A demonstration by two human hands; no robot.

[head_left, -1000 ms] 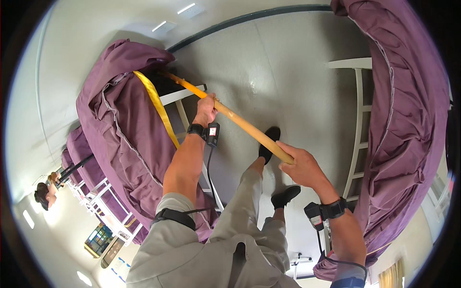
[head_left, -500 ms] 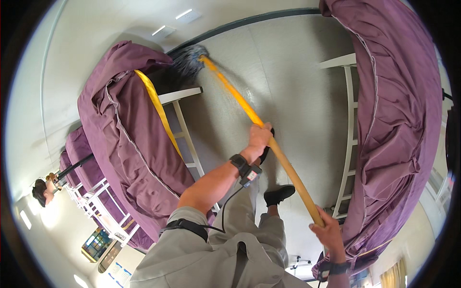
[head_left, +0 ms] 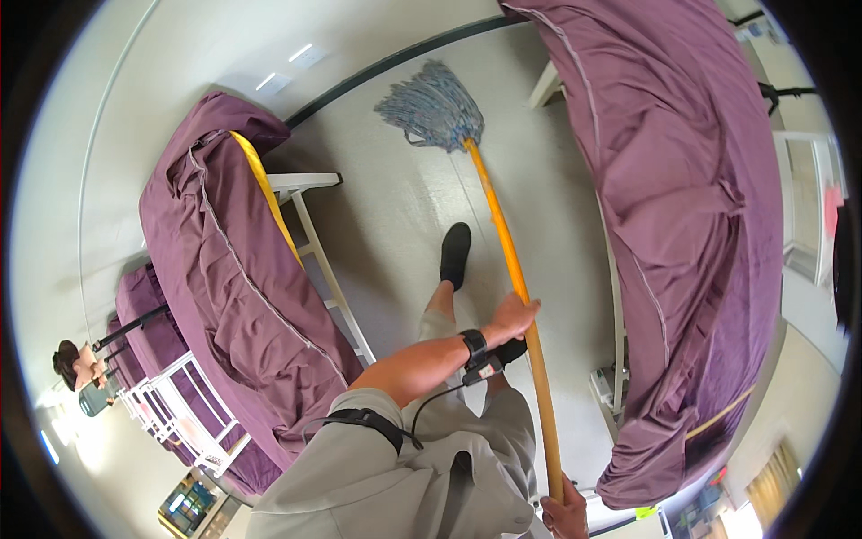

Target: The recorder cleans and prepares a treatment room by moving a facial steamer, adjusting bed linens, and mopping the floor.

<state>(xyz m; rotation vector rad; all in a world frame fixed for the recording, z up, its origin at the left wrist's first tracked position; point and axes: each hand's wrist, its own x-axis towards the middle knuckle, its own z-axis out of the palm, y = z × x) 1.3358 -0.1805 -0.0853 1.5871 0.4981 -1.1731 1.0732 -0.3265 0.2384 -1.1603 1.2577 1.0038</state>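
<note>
A mop (head_left: 437, 108) with a grey-blue string head lies spread on the floor near the far wall. Its long orange-yellow handle (head_left: 508, 235) slants from the head down towards me. Partway along the handle, my left hand (head_left: 515, 318) is wrapped round it. Lower down, close to the handle's end, my right hand (head_left: 565, 516) grips it too. Both wrists bear dark straps, though the right one is mostly cut off by the lower edge.
Purple-covered beds flank the aisle, one on the left (head_left: 251, 296) and one on the right (head_left: 664, 207). A white ladder (head_left: 328, 269) leans out beside the left bed. My black shoe (head_left: 455, 255) stands on the grey floor (head_left: 386, 216). Another person (head_left: 81, 368) is at the far left.
The mop head has swept right, from beside the left bed to the middle of the floor by the wall. Both hands have come lower with the handle, which now stands steeper.
</note>
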